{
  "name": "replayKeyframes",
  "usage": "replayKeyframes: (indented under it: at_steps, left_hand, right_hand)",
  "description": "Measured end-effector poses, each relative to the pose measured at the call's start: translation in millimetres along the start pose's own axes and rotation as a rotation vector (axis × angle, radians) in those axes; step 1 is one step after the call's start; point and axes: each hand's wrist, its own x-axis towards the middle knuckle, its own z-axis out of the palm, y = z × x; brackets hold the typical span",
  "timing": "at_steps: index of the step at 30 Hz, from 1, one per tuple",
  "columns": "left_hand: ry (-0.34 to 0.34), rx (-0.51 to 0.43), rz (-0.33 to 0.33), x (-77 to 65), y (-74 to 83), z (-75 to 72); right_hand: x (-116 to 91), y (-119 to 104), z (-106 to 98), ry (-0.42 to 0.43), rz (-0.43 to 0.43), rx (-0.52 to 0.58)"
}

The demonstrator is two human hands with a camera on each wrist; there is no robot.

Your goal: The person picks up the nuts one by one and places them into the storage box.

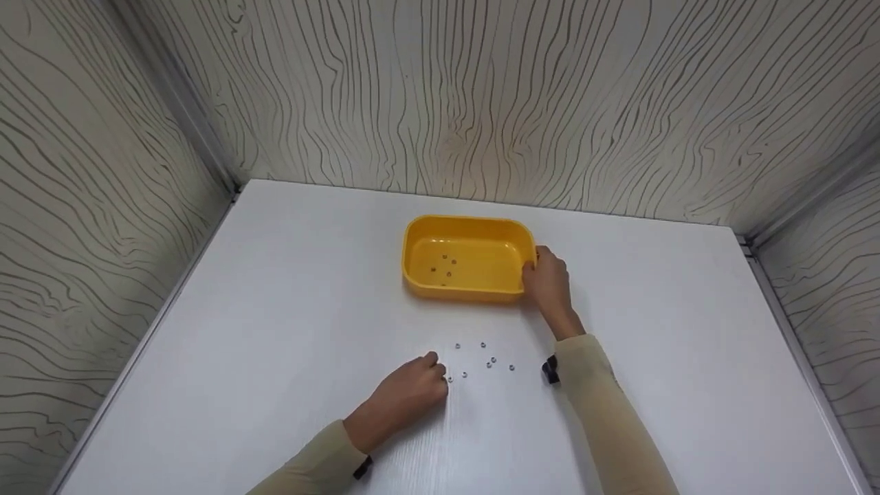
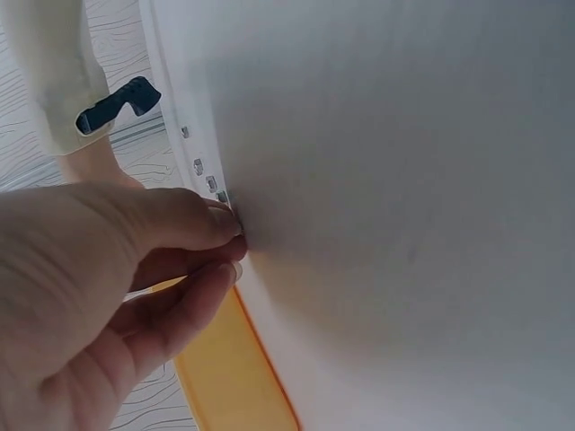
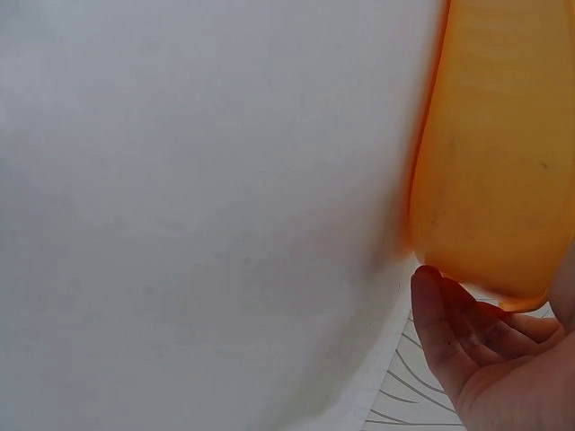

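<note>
A yellow plastic tub [image 1: 469, 294] stands on the white table, several small metal nuts [image 1: 449, 274] lying on the left of its floor. My right hand [image 1: 550, 282] grips the tub's right end, thumb over the rim and fingers against the outer wall, also seen in the right wrist view. Nearer to me, several more loose nuts [image 1: 489, 365] lie scattered on the table. My left hand [image 1: 410, 392] is down at their left edge, one nut right beside its fingertips. In the left wrist view, thumb and fingertips [image 2: 211, 224] come together at the tabletop; I cannot tell whether they pinch a nut.
The white table [image 1: 309, 275] reaches back to a wood-grain patterned wall [image 1: 440, 103]. Similar panels [image 1: 75, 240] stand to the left and right, with grey posts at the back corners. Dark straps [image 1: 551, 370] show at the sleeve cuffs.
</note>
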Motion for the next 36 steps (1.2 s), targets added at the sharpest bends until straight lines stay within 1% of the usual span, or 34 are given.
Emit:
replayKeyframes:
  at_steps: [6, 11, 16, 19, 21, 25, 27, 30, 33, 36]
  left_hand:
    - [0.042, 0.007, 0.009, -1.9, -3.2, -0.9]
    - [0.026, -0.013, 0.000, -2.4, -5.5, -1.0]
    - [0.025, -0.017, 0.004, -2.6, -6.6, -1.4]
    - [0.023, -0.047, 0.007, -1.7, -8.7, -3.9]
    - [0.017, -0.092, 0.006, -0.3, -11.7, -6.8]
    - [0.012, -0.227, -0.005, 4.9, -20.8, -15.1]
    - [0.030, -0.294, -0.013, 8.9, -26.3, -19.8]
    - [0.074, -0.370, -0.018, 14.9, -34.8, -25.6]
    - [0.099, -0.500, -0.056, 19.8, -43.2, -29.5]
    - [0.097, -0.681, -0.143, 24.3, -50.9, -31.0]
  right_hand:
    - [0, 0, 0, 0.010, -0.015, 0.000]
    - [0, 2, 1, 0.028, -0.031, -0.009]
    - [0, 1, 1, 0.020, -0.004, 0.001]
    - [0, 0, 1, 0.016, 0.002, 0.004]
    - [0, 0, 1, 0.019, -0.002, 0.005]
    - [-1, 1, 1, 0.025, -0.010, 0.006]
    - [-1, 1, 1, 0.025, -0.012, 0.004]
    - [0, 2, 1, 0.022, -0.011, 0.005]
    - [0, 2, 1, 0.019, -0.014, 0.014]
    - [0, 2, 1, 0.023, -0.020, 0.009]
